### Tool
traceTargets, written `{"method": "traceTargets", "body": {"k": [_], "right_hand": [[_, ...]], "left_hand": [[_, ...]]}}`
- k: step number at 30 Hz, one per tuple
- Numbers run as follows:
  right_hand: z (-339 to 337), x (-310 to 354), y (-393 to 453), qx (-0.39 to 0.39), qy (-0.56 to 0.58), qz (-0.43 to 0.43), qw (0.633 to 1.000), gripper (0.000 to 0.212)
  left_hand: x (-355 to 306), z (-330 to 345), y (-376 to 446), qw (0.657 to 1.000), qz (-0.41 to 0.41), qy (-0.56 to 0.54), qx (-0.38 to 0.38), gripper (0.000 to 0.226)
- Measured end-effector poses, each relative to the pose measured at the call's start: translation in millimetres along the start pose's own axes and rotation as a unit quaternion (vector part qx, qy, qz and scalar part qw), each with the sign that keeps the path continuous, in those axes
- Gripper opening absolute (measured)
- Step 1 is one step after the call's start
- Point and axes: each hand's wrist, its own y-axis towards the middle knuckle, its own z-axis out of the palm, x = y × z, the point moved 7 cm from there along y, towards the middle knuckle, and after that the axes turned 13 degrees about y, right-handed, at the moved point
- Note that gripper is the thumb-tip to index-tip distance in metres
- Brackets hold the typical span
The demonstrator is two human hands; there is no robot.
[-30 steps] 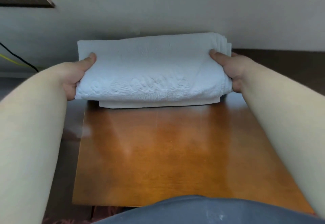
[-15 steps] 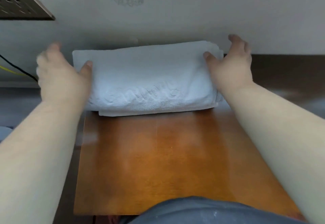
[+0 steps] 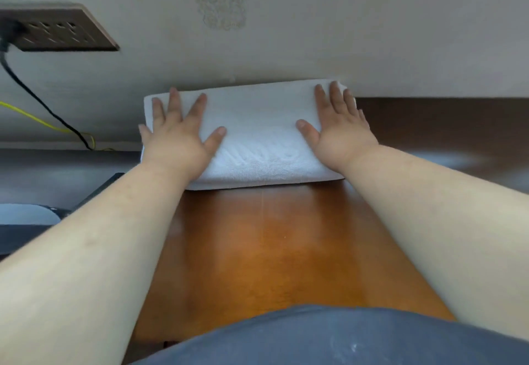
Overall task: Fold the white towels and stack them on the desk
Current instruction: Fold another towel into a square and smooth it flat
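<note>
Wood desk (image 3: 274,250), orange-brown top, runs up to a grey wall (image 3: 315,35). Stack of folded white towels (image 3: 257,141) sits at the desk's far edge, against the wall, a lower layer showing along its near edge. Left hand (image 3: 179,138) lies flat on the stack's left end, right hand (image 3: 339,132) flat on its right end; fingers spread, palms down, gripping nothing, hands well apart. Dark socket panel (image 3: 57,32) on the wall upper left, black cable (image 3: 37,95) hanging from it.
</note>
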Motion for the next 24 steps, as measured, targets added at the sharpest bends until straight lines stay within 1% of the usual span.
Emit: {"method": "traceTargets", "body": {"k": [2,3,4,5,6,7,9,11,13,19,22,24], "right_hand": [[-6.4,3.2,-2.5,0.049,0.0,0.017,0.999,0.088],[-14.9,4.7,-7.3,0.066,-0.018,0.027,0.997,0.09],[-28.3,4.6,-15.0,0.071,-0.04,0.039,0.996,0.092],[-44.8,3.0,-23.6,0.06,-0.056,0.046,0.996,0.094],[-64.7,0.3,-33.3,0.037,-0.062,0.052,0.996,0.095],[-86.7,-3.2,-44.7,0.008,-0.056,0.058,0.997,0.095],[-130.8,-14.3,-72.4,-0.047,-0.03,0.075,0.996,0.09],[-173.1,-30.3,-103.9,-0.096,-0.006,0.104,0.99,0.086],[-211.5,-52.5,-138.7,-0.136,0.004,0.135,0.981,0.083],[-299.3,-133.1,-258.7,-0.229,-0.01,0.212,0.95,0.079],[-328.2,-171.5,-321.0,-0.263,0.014,0.238,0.935,0.074],[-344.9,-194.9,-363.9,-0.287,0.039,0.244,0.926,0.068]], "left_hand": [[-1.2,-7.5,-6.5,0.998,0.001,-0.005,0.065,0.082],[-4.8,-16.4,-10.8,0.995,0.007,0.018,0.097,0.085],[-10.1,-29.9,-16.5,0.992,0.018,0.049,0.117,0.087],[-16.4,-47.5,-22.3,0.99,0.034,0.073,0.113,0.087],[-24.4,-70.6,-28.2,0.992,0.057,0.081,0.082,0.085],[-33.9,-96.9,-35.0,0.993,0.085,0.073,0.035,0.081],[-54.4,-144.9,-54.3,0.989,0.139,0.034,-0.032,0.073],[-76.8,-179.9,-77.2,0.983,0.178,-0.009,-0.049,0.067],[-103.0,-204.3,-100.7,0.975,0.213,-0.035,-0.052,0.064],[-196.8,-263.8,-165.0,0.94,0.333,-0.017,-0.079,0.057],[-249.4,-301.7,-204.6,0.918,0.379,-0.002,-0.114,0.058],[-288.2,-328.4,-235.8,0.907,0.399,0.001,-0.137,0.052]]}}
